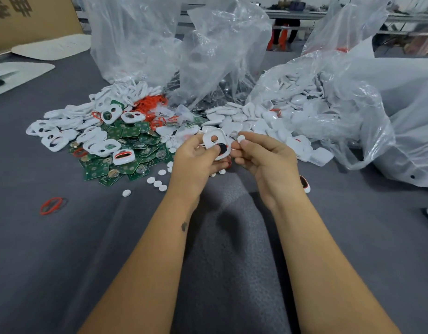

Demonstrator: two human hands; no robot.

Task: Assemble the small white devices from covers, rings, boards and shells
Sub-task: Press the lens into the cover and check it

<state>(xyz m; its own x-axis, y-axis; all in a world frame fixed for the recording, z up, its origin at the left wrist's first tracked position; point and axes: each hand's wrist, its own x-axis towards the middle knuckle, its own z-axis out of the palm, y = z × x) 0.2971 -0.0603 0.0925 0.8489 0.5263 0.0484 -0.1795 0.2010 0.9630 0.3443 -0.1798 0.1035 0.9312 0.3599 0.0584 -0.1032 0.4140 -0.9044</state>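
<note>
A: Grey felt table [63,249], clear plastic bags [208,44] slumped at the back. Green boards [126,141] heaped left of centre, orange rings [150,102] behind them, white shells [251,116] spilling from the right bag.

B: And the hands?

A: Left hand [196,155] grips a white cover [214,142], thumb pressed on the dark disc at its lower opening. Right hand [261,155] pinches a small white button [241,139] at its fingertips, just beside the cover's right edge.

B: So the button goes into the round hole?

A: Likely. Best to keep the cover tilted toward the eyes, bring the button in flat, and seat it square before pressing. Thumb off the disc only once it sits; loose buttons [157,183] on the felt suggest they drop easily.
</note>
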